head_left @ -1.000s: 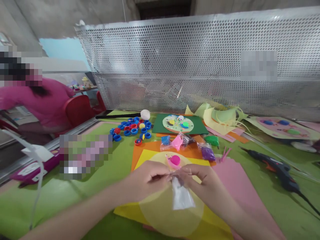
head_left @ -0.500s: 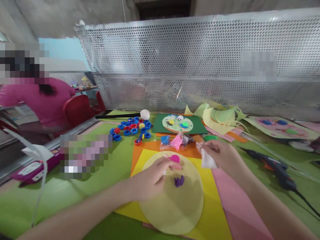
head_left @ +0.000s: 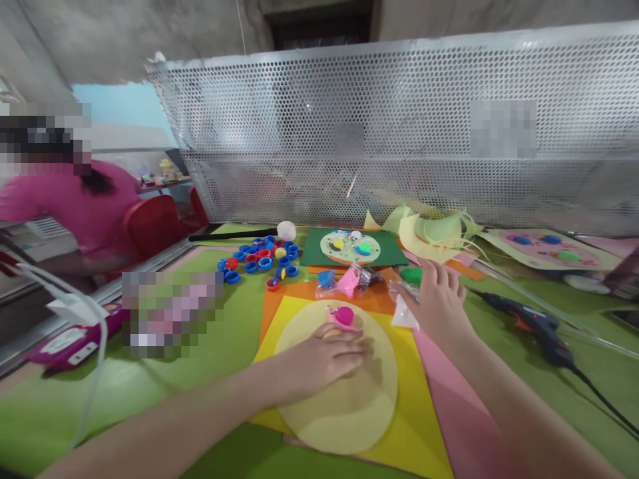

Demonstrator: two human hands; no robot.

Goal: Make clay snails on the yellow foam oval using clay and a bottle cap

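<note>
My left hand point(head_left: 324, 356) reaches over a pale yellow paper circle point(head_left: 339, 419), its fingers stretched out, slightly blurred, and covering the spot where purple pieces lay. Just beyond those fingers, a small pink snail figure point(head_left: 343, 315) rests on the circle. My right hand point(head_left: 443, 303) hovers with fingers apart beside a clear bag of white material point(head_left: 403, 314), which lies near the circle's upper right edge. Behind sit small bags of blue point(head_left: 327, 279), pink point(head_left: 348, 283) and black point(head_left: 368, 276) material. A green lump point(head_left: 412, 275) is close to my right fingertips.
Blue and red bottle caps point(head_left: 264, 256) cluster at the back left. A glue gun point(head_left: 536, 326) lies on the right, its cord trailing. A purple power strip point(head_left: 74, 339) is at left. A decorated disc point(head_left: 349, 248), paper scraps point(head_left: 439, 233) and a perforated metal screen point(head_left: 399, 133) stand behind. A person in pink point(head_left: 90, 206) sits left.
My right hand has let go of the white bag and spread its fingers. My left hand has moved right, over the purple pieces, which are now hidden.
</note>
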